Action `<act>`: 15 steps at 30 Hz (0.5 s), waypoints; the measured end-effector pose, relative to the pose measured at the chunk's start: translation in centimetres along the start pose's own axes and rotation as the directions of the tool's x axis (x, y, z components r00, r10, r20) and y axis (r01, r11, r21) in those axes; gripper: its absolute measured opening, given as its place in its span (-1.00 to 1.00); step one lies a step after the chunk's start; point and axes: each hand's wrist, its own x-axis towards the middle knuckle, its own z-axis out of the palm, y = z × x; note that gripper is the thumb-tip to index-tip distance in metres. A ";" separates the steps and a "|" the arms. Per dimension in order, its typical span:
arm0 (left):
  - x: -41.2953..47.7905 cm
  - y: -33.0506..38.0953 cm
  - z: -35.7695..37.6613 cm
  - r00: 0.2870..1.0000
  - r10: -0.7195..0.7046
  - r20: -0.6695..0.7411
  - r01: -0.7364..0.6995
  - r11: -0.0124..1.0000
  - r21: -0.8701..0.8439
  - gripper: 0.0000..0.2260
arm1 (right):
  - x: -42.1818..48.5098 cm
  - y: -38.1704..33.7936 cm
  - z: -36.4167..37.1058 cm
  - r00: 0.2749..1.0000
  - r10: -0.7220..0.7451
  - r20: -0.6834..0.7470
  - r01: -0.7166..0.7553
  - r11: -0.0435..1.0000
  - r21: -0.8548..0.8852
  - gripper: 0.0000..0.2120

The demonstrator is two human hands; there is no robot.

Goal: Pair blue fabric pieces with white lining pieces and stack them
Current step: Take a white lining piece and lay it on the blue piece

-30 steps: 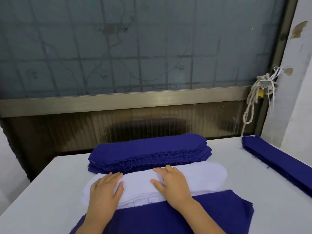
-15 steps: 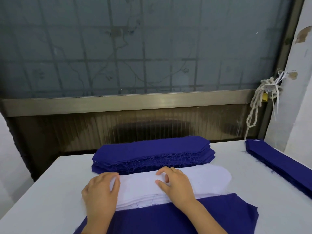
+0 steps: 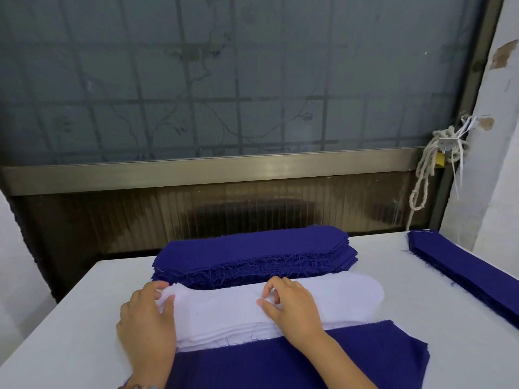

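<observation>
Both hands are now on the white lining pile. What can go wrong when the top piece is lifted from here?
1. The left hand pinches the left end of the white lining pile. The layers look thin, so two pieces may come up together.
2. The right hand sits mid-pile with curled fingers. A pull may shift the pile, whose near edges lie uneven.
3. The blue stack close behind has frayed threads that could catch the lining.

The lining stack (image 3: 224,310) lies on the desk (image 3: 70,332), fabric stack (image 3: 247,254) behind it, cloth (image 3: 266,366) before it. A side stack (image 3: 463,273) lies right.
</observation>
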 end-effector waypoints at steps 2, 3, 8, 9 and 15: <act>0.1 -0.3 -0.1 0.999 0.011 -0.034 -0.012 1.000 -0.029 -0.85 | 0.0 0.1 0.1 1.000 -0.003 -0.003 0.003 1.000 0.001 -0.87; 0.2 -0.5 -0.1 0.999 0.018 -0.048 -0.019 0.999 -0.026 -0.88 | 0.0 0.1 0.1 1.000 -0.004 -0.003 0.004 1.000 0.000 -0.87; 0.3 -0.9 -0.1 0.994 0.021 -0.107 -0.024 0.999 -0.027 -0.90 | 0.0 0.3 0.3 1.000 -0.011 -0.009 0.011 1.000 -0.002 -0.87; 0.3 -0.9 0.0 0.993 0.022 -0.113 -0.025 0.999 -0.025 -0.88 | 0.1 0.3 0.3 1.000 -0.012 -0.012 0.012 1.000 -0.001 -0.87; 0.4 -1.4 0.3 0.987 0.097 -0.125 -0.094 0.995 0.033 -0.82 | 0.1 0.3 0.5 1.000 -0.016 -0.025 0.016 1.000 -0.002 -0.87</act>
